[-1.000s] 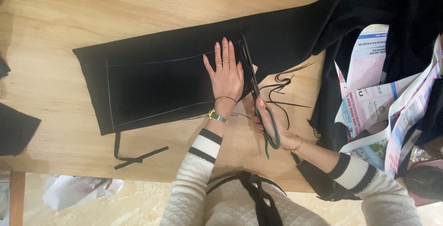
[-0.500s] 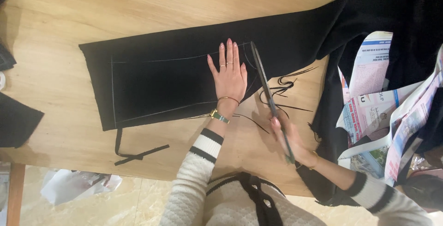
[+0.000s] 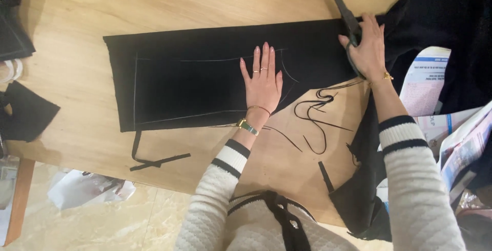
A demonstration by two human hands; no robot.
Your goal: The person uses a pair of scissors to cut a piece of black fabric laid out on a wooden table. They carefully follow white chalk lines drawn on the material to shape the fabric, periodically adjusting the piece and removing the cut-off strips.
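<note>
Head view first: I see a pale wooden counter (image 3: pixel 169 0) filling most of the frame, its near edge giving way to a beige marbled floor (image 3: pixel 128 220) below my left hand. Spread across the counter is a long black fabric panel (image 3: pixel 174 84) marked with thin chalk lines. My left hand (image 3: pixel 262 82) lies flat on it, fingers stretched out and grasping nothing, pressing the cloth down near its right part. A larger heap of black cloth (image 3: pixel 435 20) bunches up beyond my right hand and trails down off the counter edge beneath that wrist. My right hand (image 3: pixel 365 51) is clenched round the handles of dark scissors (image 3: pixel 341 7), whose blades point away from me along the panel's far right edge. Printed paper sheets (image 3: pixel 428 82) lie just to the right of that hand. Between my two wrists, thin black trimmings (image 3: pixel 318 112) curl on the bare wood. A narrow black strip (image 3: pixel 154 158) lies left of my left forearm, just below the panel's lower edge.
</note>
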